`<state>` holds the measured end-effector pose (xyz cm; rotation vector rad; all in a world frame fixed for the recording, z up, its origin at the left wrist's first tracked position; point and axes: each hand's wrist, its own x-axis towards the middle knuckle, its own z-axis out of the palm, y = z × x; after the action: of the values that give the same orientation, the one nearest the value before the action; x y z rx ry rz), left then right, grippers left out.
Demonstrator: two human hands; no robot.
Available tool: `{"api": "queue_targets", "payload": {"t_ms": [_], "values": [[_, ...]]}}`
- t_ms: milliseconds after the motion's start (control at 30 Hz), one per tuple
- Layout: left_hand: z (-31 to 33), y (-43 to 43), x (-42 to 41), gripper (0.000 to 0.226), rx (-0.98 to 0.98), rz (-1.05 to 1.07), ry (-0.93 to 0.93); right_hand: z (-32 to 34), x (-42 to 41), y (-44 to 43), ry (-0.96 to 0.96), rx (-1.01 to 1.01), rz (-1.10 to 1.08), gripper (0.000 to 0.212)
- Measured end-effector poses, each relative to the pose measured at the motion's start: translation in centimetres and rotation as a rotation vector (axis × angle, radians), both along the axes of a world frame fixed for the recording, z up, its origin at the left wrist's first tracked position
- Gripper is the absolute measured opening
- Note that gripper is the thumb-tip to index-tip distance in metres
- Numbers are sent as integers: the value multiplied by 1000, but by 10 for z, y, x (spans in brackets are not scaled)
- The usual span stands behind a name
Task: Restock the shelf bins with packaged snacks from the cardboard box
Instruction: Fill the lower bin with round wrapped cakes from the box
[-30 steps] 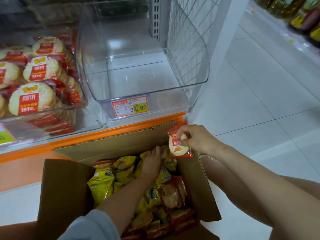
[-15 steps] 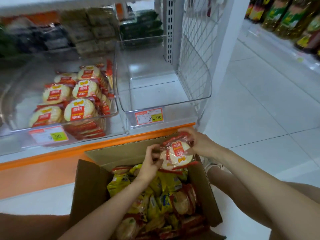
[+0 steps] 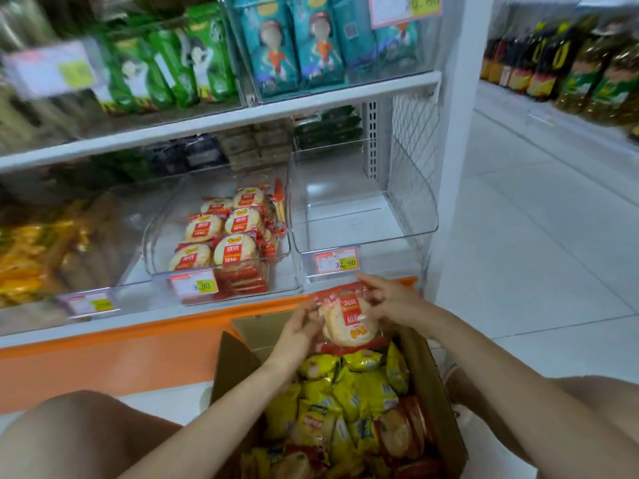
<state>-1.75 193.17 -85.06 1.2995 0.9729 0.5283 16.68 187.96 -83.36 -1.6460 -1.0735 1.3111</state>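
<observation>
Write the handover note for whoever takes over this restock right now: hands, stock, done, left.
Hands: left hand and right hand both hold one rice cracker pack above the cardboard box, below the shelf edge.
Box: packed with yellow snack bags and more cracker packs.
Done: middle bin partly stocked with similar red-labelled crackers.
Left: right bin, tagged 32.90, shows no packs; the held pack is not yet in any bin.
</observation>
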Motion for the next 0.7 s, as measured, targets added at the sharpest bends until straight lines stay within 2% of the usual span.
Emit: {"api": "queue_targets", "payload": {"t_ms": [133, 267, 433, 533, 700], "values": [[27, 0, -20, 29, 73, 6, 48, 19, -20, 4, -34, 91, 48, 81], [55, 6, -35, 36, 175, 47, 79, 37, -36, 9, 50, 176, 39, 78], [96, 17, -46, 51, 281, 51, 196, 56, -48, 19, 92, 249, 5, 74], [113, 22, -49, 53, 328, 77, 229, 65, -58, 27, 103, 306, -25, 67], [146, 63, -53, 59, 474, 388, 179, 62, -63, 40, 12, 384, -185, 46]]}}
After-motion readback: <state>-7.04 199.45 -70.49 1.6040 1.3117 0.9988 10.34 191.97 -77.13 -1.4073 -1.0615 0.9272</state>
